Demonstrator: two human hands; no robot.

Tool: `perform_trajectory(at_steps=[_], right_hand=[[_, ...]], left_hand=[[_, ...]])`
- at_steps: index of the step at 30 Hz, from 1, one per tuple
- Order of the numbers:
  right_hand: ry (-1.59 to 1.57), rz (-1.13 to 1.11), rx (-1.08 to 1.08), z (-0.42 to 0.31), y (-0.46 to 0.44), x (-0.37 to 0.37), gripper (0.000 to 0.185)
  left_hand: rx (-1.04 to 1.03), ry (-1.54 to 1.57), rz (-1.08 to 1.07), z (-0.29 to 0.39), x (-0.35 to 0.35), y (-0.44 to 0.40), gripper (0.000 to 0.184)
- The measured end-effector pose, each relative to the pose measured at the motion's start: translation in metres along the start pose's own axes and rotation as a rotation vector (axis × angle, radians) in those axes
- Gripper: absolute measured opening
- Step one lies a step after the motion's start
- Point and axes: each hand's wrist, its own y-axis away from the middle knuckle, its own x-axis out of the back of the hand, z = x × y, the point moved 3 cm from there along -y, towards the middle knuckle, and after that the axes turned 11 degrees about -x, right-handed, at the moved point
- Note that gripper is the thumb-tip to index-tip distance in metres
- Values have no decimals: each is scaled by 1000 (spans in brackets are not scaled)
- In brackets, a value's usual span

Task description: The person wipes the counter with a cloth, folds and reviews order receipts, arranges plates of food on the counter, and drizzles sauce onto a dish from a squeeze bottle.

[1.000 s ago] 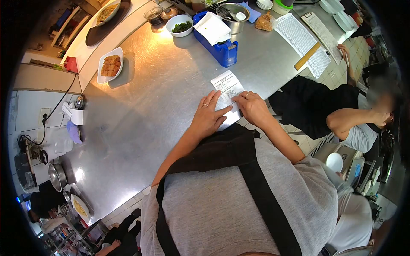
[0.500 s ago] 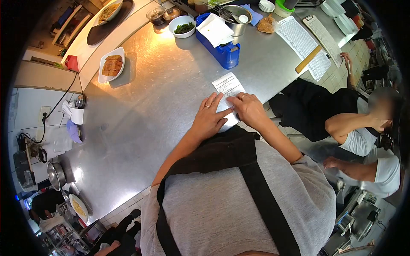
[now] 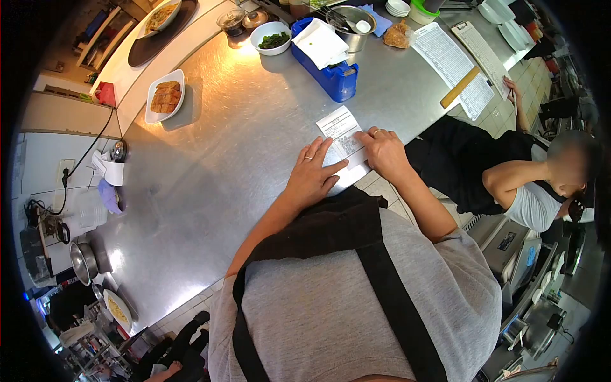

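Head view: at the near edge of a steel desk [image 3: 184,216], a worker in a grey shirt [image 3: 324,305] and black apron [image 3: 318,229] bends over a printed slip [image 3: 344,135]. The left hand [image 3: 312,173], a ring on one finger, lies palm down with fingers spread wide, the tips at the slip's left side and lower part, much as it lay half a second earlier. The right hand [image 3: 387,155], also ringed, has changed place: it has drawn away from the left hand to the slip's right edge, baring print it covered before. Its fingers are curled close together there; whether they pinch the paper cannot be told. The slip itself lies flat on the desk between the two hands, about where it was.

To the right, a co-worker [image 3: 487,159] in a black apron sits or leans by the desk, one arm raised to the head, a pose little altered. Behind that person, the pale-sleeved arm seen half a second ago has left the frame.

Farther along the desk stands a blue bin [image 3: 340,86] draped with a white cloth [image 3: 319,43], with a wooden strip [image 3: 459,88] across a printed sheet [image 3: 436,51] to its right and a dish [image 3: 153,116] of sliced, browned food to its left. Beyond are a bowl [image 3: 270,27] of greens and a pot [image 3: 356,43] of utensils.
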Motion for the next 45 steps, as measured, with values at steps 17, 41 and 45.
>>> perform_trajectory(at_steps=[17, 41, 45], right_hand=[[-98, 6, 92, -36, 1, -3, 26], [-26, 37, -38, 13, -5, -1, 26], [-35, 40, -36, 13, -3, -1, 26]], left_hand=[[11, -20, -5, 1, 0, 1, 37], [9, 2, -2, 0, -2, 2, 36], [10, 14, 3, 1, -1, 2, 35]])
